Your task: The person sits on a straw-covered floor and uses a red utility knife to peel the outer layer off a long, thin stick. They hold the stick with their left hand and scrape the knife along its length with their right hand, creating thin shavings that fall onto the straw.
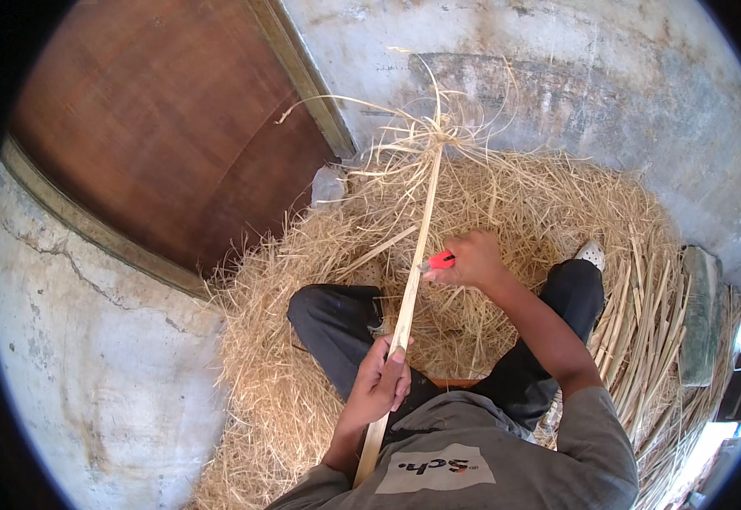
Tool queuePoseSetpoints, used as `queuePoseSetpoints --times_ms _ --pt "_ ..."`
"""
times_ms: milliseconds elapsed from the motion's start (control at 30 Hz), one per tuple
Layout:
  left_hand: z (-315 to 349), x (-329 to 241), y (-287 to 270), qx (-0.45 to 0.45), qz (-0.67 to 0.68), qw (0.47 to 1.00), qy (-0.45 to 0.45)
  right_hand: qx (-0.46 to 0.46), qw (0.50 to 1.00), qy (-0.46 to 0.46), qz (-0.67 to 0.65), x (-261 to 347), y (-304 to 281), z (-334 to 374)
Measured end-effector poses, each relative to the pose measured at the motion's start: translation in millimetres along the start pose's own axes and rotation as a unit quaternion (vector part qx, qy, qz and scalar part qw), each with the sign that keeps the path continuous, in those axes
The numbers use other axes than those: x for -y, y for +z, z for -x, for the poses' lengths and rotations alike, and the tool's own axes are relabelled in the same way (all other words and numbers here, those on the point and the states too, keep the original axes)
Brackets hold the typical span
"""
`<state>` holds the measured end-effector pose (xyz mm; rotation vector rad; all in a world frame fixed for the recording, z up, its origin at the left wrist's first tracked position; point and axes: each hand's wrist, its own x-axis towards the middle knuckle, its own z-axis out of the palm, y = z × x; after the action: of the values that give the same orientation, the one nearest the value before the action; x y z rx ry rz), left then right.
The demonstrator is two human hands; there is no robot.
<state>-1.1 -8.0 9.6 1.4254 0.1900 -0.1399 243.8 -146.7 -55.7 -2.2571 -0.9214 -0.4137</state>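
A long pale bamboo strip (410, 299) runs from beside my body up and away, tilted slightly to the right. My left hand (377, 380) is closed round its near part, thumb on top. My right hand (474, 257) grips a red-handled utility knife (441, 261). The knife's short blade end lies at the strip's right edge, about midway along; whether it cuts in is too small to tell. At the strip's far end, thin curled shavings (438, 134) fan out in a tangled bunch.
A deep heap of straw-like shavings (260, 357) surrounds my bent legs. Several loose bamboo strips (634, 327) lie in a bundle at the right, beside a greenish block (700, 314). A weathered wall (591, 93) and a brown door panel (166, 127) stand beyond.
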Motion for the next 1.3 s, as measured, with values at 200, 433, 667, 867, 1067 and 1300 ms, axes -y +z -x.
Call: queuePoseSetpoints --times_ms 200,433,667,867,1067,1300 --pt "0 1 2 0.004 0.007 1.0 0.006 0.051 0.997 0.043 0.033 -17 -3 -10" --pt "1 -2 -1 0.0 -0.012 1.0 -0.012 -0.007 0.994 0.007 0.104 -30 12 -23" --pt "4 3 -1 0.031 0.016 0.999 -0.025 -0.011 0.988 0.151 -0.039 -85 -20 -54" --pt "0 -1 1 0.047 0.003 0.999 -0.021 0.156 0.952 0.249 0.083 -124 -41 -104" --pt "-15 9 -5 0.023 0.037 0.998 -0.041 0.093 0.949 0.284 -0.096 -91 -13 -75" --pt "-24 -1 -14 -0.034 0.017 0.999 -0.007 0.113 0.992 -0.048 -0.012 -1 -18 -19"
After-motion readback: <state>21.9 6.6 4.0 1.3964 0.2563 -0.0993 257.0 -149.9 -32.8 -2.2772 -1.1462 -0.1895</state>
